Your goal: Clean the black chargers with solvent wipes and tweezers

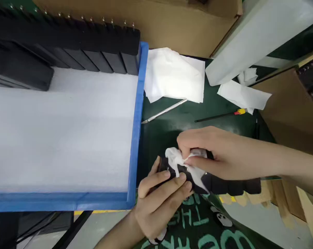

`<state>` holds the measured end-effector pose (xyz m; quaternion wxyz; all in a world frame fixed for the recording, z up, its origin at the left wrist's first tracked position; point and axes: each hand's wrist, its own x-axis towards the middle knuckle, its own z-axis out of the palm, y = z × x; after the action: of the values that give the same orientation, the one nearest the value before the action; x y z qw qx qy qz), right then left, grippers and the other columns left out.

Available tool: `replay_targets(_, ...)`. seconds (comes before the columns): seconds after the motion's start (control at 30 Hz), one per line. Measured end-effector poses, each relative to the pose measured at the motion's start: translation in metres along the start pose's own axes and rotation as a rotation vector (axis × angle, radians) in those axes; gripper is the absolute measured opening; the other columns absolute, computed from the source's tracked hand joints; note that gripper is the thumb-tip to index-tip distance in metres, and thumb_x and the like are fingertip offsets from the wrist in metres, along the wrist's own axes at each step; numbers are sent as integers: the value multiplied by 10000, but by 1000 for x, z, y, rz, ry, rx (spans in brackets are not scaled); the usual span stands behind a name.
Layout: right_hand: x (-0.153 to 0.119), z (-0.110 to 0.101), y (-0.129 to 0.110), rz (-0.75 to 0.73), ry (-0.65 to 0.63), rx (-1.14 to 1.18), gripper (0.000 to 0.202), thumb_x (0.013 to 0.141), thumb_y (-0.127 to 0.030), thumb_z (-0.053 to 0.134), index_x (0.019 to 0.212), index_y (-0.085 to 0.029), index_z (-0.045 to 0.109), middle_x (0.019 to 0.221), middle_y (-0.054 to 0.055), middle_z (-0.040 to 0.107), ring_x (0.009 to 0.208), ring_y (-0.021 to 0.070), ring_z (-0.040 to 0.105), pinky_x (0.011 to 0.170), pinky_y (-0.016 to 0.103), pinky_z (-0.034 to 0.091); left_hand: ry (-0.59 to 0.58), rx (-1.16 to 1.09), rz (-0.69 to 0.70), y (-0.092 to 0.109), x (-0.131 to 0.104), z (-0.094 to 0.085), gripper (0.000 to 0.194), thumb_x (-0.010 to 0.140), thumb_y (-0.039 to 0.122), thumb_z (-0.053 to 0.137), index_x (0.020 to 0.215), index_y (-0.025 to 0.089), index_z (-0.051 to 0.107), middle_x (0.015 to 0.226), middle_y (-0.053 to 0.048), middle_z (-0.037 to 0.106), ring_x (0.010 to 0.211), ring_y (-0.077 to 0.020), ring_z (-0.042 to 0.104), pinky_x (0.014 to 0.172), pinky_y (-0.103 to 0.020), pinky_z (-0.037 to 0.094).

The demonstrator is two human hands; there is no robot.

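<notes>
Crosswise, the long black piece (234, 185) lies right under both hands at the near side of the green tabletop (161, 133) — its long axis runs left to right, sloping slightly toward the person at the right end. The left hand (156, 204) has the left end, its fingers bent over the piece and a little apart; the right hand (211, 148) comes in from the right, thumb and forefinger pinching a crumpled white cloth (174, 157) against the pinned upper side. Neither hand is clearly nearer, since both are at the piece, though its right end runs out past the right hand. Farther out, a silver craft knife (167, 111) and white sheets (174, 76) lie beyond the hands, with a thin black tool (216, 117) to the right; the blue-rimmed tray (134, 138) stands to the left, bearing more black pieces (89, 38). As for writing, the green garment (198, 238) carries pale teal lettering — "THE" can be read, the rest is folded or cut off — and no brand is legible.
</notes>
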<state>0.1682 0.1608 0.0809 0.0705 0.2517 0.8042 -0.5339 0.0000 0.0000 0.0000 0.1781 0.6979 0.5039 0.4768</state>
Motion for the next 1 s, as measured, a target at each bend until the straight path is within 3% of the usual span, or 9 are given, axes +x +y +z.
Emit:
replay_targets(0.17, -6, -4, 5, -26, 11, 76, 195, 947, -125, 518, 785, -208, 448, 730, -54, 453, 630, 102, 411, 603, 256, 307, 7, 22, 49, -1, 4, -2, 175, 929, 115, 700, 1071, 197, 759, 945, 42, 809, 909, -144, 713, 1161, -437, 525)
replay_targets(0.37, 20, 6, -1, -61, 51, 151, 214, 896, -55, 518, 753, -199, 450, 692, -64, 466, 611, 90, 396, 581, 255, 295, -19, 66, 101, -4, 7, -6, 196, 846, 93, 786, 1018, 189, 781, 974, 7, 796, 1031, -160, 668, 1010, -289, 560)
replay_targets(0.5, 39, 12, -8, -116, 83, 131, 261, 900, -56, 501, 736, -213, 373, 679, -67, 433, 592, 92, 353, 578, 260, 291, -31, 87, 123, -3, 5, -8, 190, 835, 59, 782, 1002, 147, 770, 967, -29, 793, 1022, -158, 665, 941, -256, 553)
replay_targets(0.6, 42, 4, -13, -117, 142, 151, 268, 915, -84, 544, 737, -210, 390, 698, -61, 456, 618, 87, 393, 603, 256, 314, -66, 109, 124, -1, 5, -10, 249, 813, 36, 789, 1042, 130, 762, 1014, -62, 790, 1062, -182, 643, 962, -284, 546)
replay_targets(0.77, -6, -29, -12, -43, 349, 392, 202, 977, -241, 628, 815, -191, 518, 691, -65, 470, 600, 71, 408, 565, 242, 303, -22, 163, 117, 11, 8, -13, 246, 810, 109, 821, 1003, 254, 774, 954, 1, 802, 987, -181, 623, 1177, -401, 383)
replay_targets(0.87, -40, -30, 0, 44, 239, 482, 198, 976, -305, 640, 836, -186, 567, 665, -68, 471, 564, 67, 395, 536, 240, 298, -123, 157, 175, 21, 11, -10, 194, 904, 119, 728, 1037, 247, 786, 946, 36, 816, 995, -133, 637, 1235, -314, 276)
replay_targets(0.93, -51, -20, 9, 98, 155, 448, 204, 965, -324, 641, 829, -184, 582, 701, -48, 515, 591, 78, 427, 549, 243, 327, -196, 135, 260, 24, 13, -5, 186, 953, 124, 658, 1068, 195, 786, 1002, 17, 821, 1052, -128, 657, 1234, -301, 278)
replay_targets(1.0, -54, -8, 16, 135, 131, 343, 184, 955, -307, 624, 822, -188, 582, 760, -21, 566, 651, 102, 473, 578, 256, 351, -188, 134, 304, 24, 15, 1, 189, 965, 119, 628, 1056, 158, 789, 1034, -10, 821, 1076, -140, 679, 1207, -306, 327)
